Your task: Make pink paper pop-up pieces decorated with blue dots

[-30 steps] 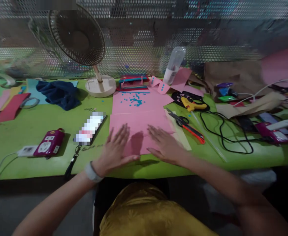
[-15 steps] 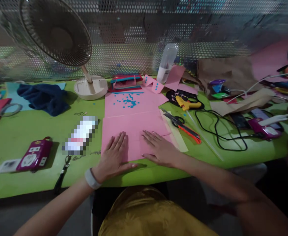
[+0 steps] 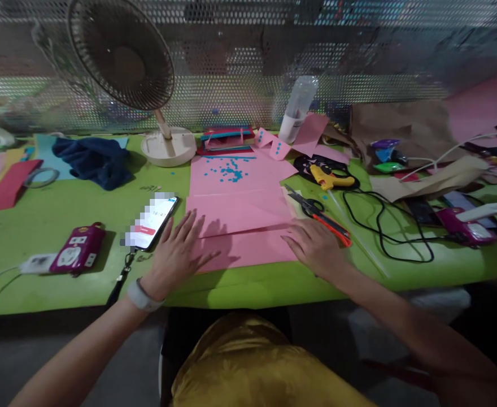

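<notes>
A folded pink paper sheet (image 3: 244,226) lies on the green table (image 3: 62,215) in front of me. My left hand (image 3: 176,251) rests flat with fingers spread on the sheet's left end, beside a phone (image 3: 151,221). My right hand (image 3: 316,243) lies flat, fingers stretched, on the sheet's right end, right by the scissors (image 3: 318,213) with red-orange handles. A second pink sheet (image 3: 235,175) behind carries several small blue paper bits.
A desk fan (image 3: 134,68) stands at the back left, a blue cloth (image 3: 94,161) beside it. A yellow glue gun (image 3: 331,180), black cables (image 3: 384,226), a magenta power strip (image 3: 77,254), a plastic bottle (image 3: 299,110), brown paper (image 3: 401,127) and coloured sheets crowd the table.
Both hands have slid apart along the pink sheet, the left toward the phone, the right toward the scissors. The sheet now shows a fold line across it.
</notes>
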`<state>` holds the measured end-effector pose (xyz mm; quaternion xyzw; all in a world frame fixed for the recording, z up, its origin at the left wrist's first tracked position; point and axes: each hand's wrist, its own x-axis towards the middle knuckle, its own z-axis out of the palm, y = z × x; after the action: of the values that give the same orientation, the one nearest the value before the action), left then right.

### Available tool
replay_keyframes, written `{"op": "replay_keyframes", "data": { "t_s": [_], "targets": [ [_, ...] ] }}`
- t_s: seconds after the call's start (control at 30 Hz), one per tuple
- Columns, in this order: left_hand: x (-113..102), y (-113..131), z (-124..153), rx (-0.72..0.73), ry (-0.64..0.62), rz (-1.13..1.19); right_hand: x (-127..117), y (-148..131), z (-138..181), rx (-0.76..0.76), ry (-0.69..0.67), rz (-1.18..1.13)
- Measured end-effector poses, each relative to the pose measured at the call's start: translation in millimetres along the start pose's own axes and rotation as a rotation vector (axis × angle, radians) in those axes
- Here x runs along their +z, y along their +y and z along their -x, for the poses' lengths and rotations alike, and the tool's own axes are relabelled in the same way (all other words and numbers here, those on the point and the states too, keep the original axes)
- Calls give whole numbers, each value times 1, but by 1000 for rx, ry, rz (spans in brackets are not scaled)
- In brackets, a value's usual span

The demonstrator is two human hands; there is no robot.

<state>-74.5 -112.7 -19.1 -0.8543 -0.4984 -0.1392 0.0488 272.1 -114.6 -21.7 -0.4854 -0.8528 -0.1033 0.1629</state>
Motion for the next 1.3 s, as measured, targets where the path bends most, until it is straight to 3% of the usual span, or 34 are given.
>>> {"op": "replay_keyframes", "data": {
  "t_s": [0.2,0.37,0.57,0.93,1.3],
  "targets": [
    [7,8,-35,92,-98,87,14,-17,-42,-200,-45,-67],
    [17,4,-38,203,-157,84,34,-12,-56,-448,-135,39],
    [15,-4,-37,342,-175,37,36,-11,-58,-577,-56,213],
    [17,2,-36,345,-123,-74,35,-11,-49,-538,-34,208],
    [21,0,-50,132,-90,242,34,-22,-73,-249,-208,-88]
  ]
}}
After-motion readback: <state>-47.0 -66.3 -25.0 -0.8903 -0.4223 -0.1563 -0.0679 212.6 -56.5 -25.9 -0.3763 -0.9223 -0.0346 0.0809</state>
